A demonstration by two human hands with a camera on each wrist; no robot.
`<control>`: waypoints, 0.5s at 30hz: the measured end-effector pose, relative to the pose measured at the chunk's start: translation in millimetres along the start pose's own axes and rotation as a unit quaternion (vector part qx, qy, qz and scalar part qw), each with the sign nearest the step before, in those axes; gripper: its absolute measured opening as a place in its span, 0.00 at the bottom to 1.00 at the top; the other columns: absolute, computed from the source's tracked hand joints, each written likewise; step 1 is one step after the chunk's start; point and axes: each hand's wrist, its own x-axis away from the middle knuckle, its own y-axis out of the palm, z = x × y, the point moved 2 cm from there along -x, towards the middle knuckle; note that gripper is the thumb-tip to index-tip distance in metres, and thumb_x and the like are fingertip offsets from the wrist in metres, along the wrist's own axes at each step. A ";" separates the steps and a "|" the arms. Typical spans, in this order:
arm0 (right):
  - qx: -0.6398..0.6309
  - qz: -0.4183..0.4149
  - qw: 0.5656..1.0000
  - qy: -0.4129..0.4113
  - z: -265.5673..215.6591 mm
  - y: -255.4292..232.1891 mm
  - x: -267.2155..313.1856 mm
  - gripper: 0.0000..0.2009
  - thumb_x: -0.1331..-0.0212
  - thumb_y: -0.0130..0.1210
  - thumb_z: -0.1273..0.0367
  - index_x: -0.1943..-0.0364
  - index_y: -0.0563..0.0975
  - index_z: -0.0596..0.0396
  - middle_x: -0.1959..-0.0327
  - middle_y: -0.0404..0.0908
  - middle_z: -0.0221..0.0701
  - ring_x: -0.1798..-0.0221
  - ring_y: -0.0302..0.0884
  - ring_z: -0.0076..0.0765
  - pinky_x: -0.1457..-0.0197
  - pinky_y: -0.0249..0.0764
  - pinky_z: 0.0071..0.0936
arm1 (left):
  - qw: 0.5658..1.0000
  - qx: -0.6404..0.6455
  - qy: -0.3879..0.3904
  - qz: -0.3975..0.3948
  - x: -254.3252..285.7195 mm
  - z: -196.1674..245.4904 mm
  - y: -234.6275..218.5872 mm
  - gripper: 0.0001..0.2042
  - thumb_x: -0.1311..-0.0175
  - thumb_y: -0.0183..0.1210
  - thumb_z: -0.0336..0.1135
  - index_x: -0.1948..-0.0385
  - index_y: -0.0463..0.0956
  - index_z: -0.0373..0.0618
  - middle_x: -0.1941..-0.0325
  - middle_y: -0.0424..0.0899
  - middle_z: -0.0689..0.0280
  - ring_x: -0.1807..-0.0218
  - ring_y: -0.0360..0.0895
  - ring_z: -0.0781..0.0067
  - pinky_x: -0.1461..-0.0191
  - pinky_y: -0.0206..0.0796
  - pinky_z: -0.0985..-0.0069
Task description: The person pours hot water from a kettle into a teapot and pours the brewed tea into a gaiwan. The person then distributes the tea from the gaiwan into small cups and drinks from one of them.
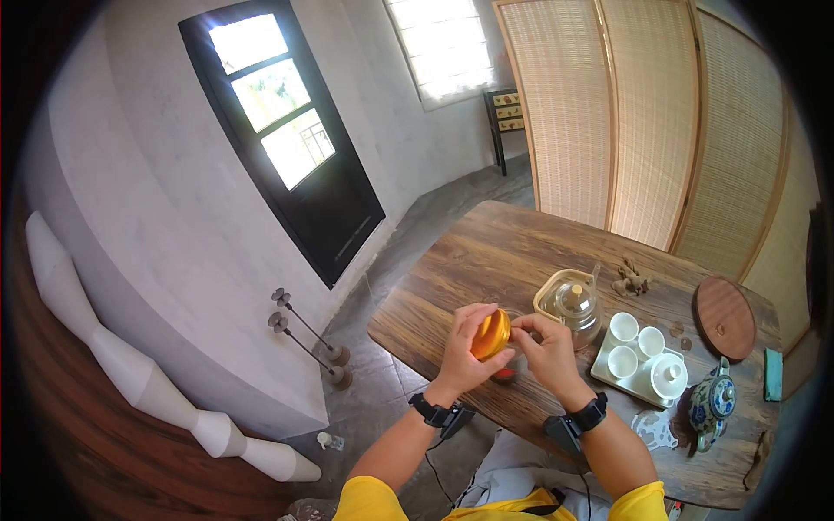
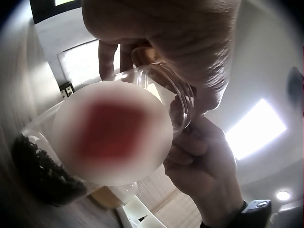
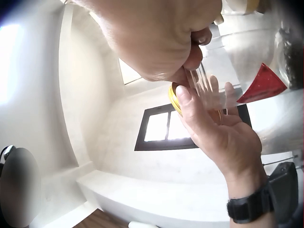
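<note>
A round golden lid [image 1: 493, 335] is in the grip of my left hand [image 1: 459, 354], tilted on edge. Just right of it, my right hand [image 1: 547, 347] has its fingers bent at the threaded mouth of a clear jar [image 2: 152, 78]. In the right wrist view, the thumb of my left hand [image 3: 218, 135] lies by the rim, with the yellow lid edge beside it. The jar carries a red label [image 3: 262, 86], blurred in the left wrist view. Dark tea leaves [image 2: 40, 173] lie inside it.
On the wooden table [image 1: 469, 252] stand a glass teapot [image 1: 578, 308], a white tray [image 1: 599, 369] with several white cups and a white lidded pot [image 1: 667, 378], and a blue-patterned teapot [image 1: 712, 404]. A round brown board [image 1: 725, 319] lies farther right. A folding screen [image 1: 565, 113] stands behind.
</note>
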 end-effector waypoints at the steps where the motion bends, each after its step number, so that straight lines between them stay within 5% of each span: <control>1: -0.036 0.007 0.999 -0.010 0.4 5.5 -3.2 0.07 0.33 0.61 0.73 0.57 0.84 0.62 0.68 0.88 0.27 0.74 0.76 0.16 0.71 0.72 0.21 | 1.000 0.008 -0.022 0.005 0.9 -3.2 -1.9 0.34 0.47 0.74 0.39 0.35 0.71 0.45 0.37 0.71 0.56 0.33 0.69 0.56 0.28 0.62 0.63; 4: -0.175 0.015 0.979 0.103 -4.0 11.2 -7.4 0.06 0.32 0.59 0.73 0.57 0.83 0.61 0.67 0.88 0.28 0.74 0.74 0.14 0.73 0.70 0.17 | 0.999 -0.025 -0.021 0.017 0.9 -6.5 -8.0 0.36 0.48 0.76 0.37 0.34 0.71 0.46 0.37 0.71 0.55 0.34 0.71 0.53 0.29 0.66 0.63; 12: -0.316 0.158 0.922 0.157 15.6 2.7 -1.6 0.07 0.29 0.60 0.68 0.54 0.81 0.56 0.64 0.86 0.29 0.79 0.69 0.15 0.77 0.65 0.16 | 0.995 -0.093 0.025 0.007 -24.2 14.4 -17.0 0.36 0.49 0.76 0.44 0.36 0.74 0.45 0.38 0.73 0.54 0.38 0.74 0.52 0.35 0.70 0.62; 15: -0.325 0.177 0.913 0.171 21.2 -3.2 5.9 0.07 0.31 0.62 0.69 0.54 0.82 0.55 0.65 0.87 0.30 0.80 0.69 0.15 0.78 0.64 0.15 | 0.985 -0.158 -0.001 -0.069 -29.9 25.2 -12.3 0.34 0.49 0.76 0.46 0.38 0.76 0.48 0.39 0.74 0.55 0.41 0.78 0.51 0.39 0.75 0.61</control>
